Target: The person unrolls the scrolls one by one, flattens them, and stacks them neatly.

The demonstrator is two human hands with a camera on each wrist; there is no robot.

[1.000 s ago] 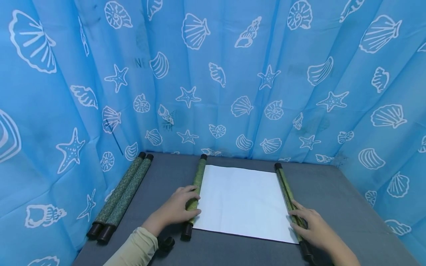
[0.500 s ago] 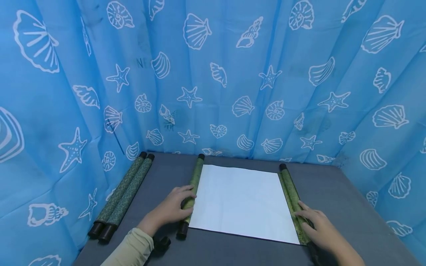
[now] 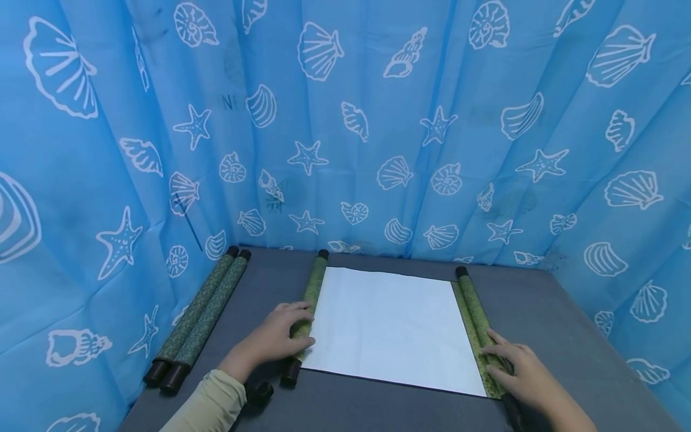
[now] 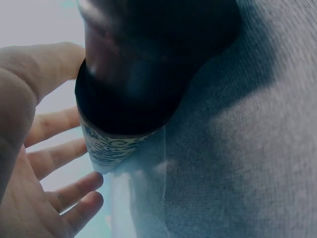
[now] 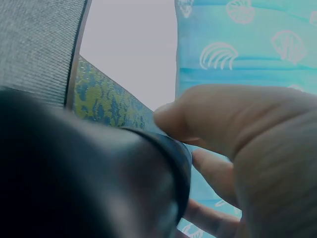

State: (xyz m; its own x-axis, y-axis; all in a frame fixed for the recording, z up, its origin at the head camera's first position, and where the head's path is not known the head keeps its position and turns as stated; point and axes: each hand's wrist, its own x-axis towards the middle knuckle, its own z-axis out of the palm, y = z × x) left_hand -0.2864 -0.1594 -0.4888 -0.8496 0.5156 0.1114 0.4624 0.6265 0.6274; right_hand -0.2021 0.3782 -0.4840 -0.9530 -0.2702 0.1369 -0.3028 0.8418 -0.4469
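A partly unrolled scroll (image 3: 394, 330) lies on the grey table, its white sheet blank and stretched between two green-patterned rolls. My left hand (image 3: 272, 339) holds the left roll (image 3: 315, 282) near its close end, thumb and fingers on either side of it. In the left wrist view, that roll's dark end knob (image 4: 133, 74) fills the top. My right hand (image 3: 526, 375) grips the right roll (image 3: 472, 300) low down. A strip of green border (image 3: 472, 333) shows beside it. Seen from the right wrist, the thumb (image 5: 173, 119) lies along this roll behind its dark knob (image 5: 124, 183).
Two rolled-up dark green scrolls (image 3: 213, 324) lie side by side at the table's left edge. Near my left sleeve is a small dark object (image 3: 260, 395), partly hidden. A blue curtain (image 3: 345, 120) with white shells hangs behind and at both sides.
The left roll and my left hand have moved left. The right roll has turned and shifted slightly right with my right hand, uncovering the green border. More white sheet shows.
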